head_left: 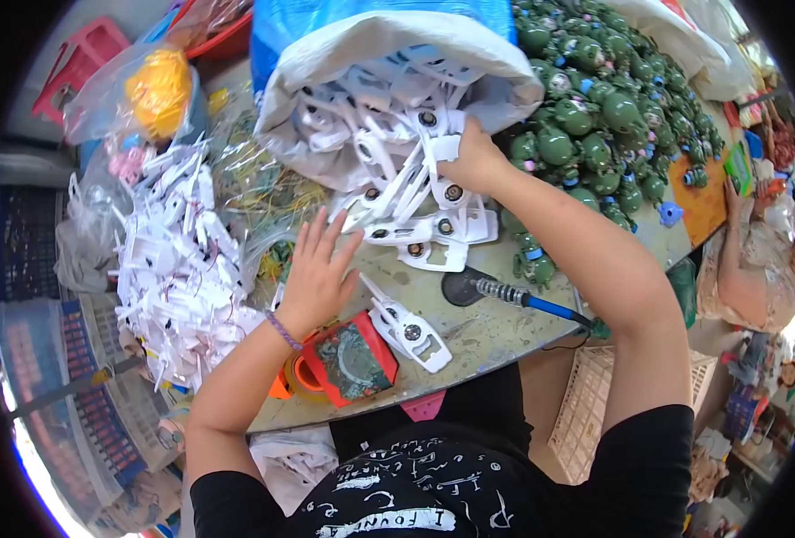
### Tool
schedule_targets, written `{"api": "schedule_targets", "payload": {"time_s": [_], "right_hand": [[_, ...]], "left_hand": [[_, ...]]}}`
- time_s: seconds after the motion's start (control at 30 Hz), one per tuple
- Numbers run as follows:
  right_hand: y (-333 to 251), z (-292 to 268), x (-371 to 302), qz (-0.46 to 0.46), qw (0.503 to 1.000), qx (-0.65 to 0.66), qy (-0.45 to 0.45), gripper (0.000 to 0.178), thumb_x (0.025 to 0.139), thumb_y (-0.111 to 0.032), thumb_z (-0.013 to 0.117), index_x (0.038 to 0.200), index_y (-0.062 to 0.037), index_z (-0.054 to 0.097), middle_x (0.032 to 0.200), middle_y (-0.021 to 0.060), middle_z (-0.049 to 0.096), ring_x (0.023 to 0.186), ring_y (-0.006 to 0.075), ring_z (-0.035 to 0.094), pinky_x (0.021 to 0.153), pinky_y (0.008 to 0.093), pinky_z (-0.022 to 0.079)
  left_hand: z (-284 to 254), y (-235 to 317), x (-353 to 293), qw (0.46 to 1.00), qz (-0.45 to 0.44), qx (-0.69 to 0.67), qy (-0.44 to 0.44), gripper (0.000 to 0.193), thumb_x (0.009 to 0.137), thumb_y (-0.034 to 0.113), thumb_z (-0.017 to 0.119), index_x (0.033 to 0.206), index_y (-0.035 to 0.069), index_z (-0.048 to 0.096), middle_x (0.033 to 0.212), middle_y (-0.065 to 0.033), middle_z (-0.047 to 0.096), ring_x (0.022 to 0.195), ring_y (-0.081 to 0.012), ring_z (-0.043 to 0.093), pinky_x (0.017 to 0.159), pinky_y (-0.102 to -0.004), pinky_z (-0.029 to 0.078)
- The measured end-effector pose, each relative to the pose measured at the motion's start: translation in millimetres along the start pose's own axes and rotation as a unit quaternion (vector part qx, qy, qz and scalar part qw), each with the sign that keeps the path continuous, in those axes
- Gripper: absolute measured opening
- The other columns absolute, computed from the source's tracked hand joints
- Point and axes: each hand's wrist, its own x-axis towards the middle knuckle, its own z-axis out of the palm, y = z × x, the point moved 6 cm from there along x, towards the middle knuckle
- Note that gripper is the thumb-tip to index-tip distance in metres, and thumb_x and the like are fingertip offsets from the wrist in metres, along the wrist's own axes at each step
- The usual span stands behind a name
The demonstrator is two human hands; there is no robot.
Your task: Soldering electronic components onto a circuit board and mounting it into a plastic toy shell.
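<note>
A white woven sack [281,99] lies with its mouth toward me, spilling white plastic parts with long arms and round dark discs [375,152]. At the sack's mouth my right hand [480,163] is closed round the end of a white plastic part [444,151]; some of its fingers are hidden. My left hand [319,276] hovers over the table with fingers spread, holding nothing. Just right of its wrist, one white plastic part with a round disc [412,333] lies by a red box with a dark, worn top [353,360].
A soldering iron with a blue handle [541,305] rests right of centre, its cord trailing off the edge. White wired pieces [178,269] are heaped at left, green round-bodied figures [586,117] at right. Another person's arm [740,242] shows at far right. An orange tape roll [301,377] sits near the front edge.
</note>
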Motion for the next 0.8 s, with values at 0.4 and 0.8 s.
{"api": "schedule_targets", "payload": {"time_s": [0.4, 0.8], "right_hand": [[-64.1, 76.1, -14.3, -0.291, 0.942, -0.124, -0.112, 0.071, 0.077, 0.0, 0.058, 0.143, -0.0005, 0.03, 0.132, 0.0268, 0.05, 0.121, 0.0388, 0.051, 0.102, 0.0401, 0.041], [-103.1, 14.5, -138.3, -0.333, 0.82, -0.462, 0.056, 0.038, 0.084, -0.011, 0.063, 0.121, -0.006, 0.059, 0.109, 0.0182, 0.065, 0.104, 0.0354, 0.061, 0.09, 0.0428, 0.048]], "left_hand": [[20.4, -74.8, 68.9, 0.937, 0.034, 0.336, 0.09, 0.035, 0.085, 0.016, 0.05, 0.114, 0.001, 0.063, 0.127, -0.0152, 0.056, 0.126, -0.0323, 0.044, 0.11, -0.0521, 0.026], [5.9, -57.8, 35.7, 0.98, 0.016, 0.199, 0.002, 0.025, 0.077, 0.009, 0.056, 0.099, 0.004, 0.067, 0.107, -0.0158, 0.064, 0.111, -0.0299, 0.056, 0.098, -0.0429, 0.041]]}}
